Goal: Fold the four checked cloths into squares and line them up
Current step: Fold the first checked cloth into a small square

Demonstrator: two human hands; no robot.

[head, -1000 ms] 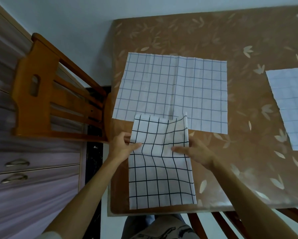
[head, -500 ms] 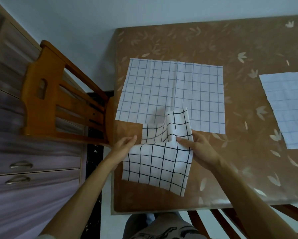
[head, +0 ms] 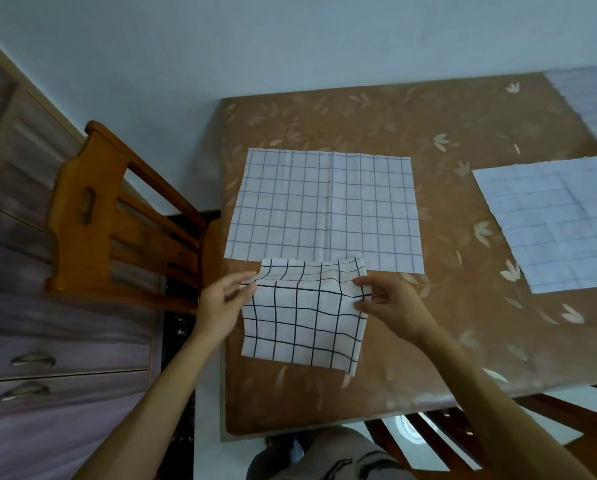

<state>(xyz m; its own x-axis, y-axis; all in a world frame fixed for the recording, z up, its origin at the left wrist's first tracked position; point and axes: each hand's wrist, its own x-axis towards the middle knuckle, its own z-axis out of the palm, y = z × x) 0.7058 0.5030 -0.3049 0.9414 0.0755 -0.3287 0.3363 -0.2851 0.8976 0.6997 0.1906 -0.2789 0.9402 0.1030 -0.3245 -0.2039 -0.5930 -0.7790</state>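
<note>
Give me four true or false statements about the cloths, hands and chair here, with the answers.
1. The left hand and the right hand both pinch the bold-checked cloth. True.
2. The thin-lined cloth is folded into a small square. False: it lies spread flat on the table.
3. A wooden chair stands left of the table. True.
4. The bold-checked cloth lies on the pale blue cloth. False: bare table separates them.
</note>
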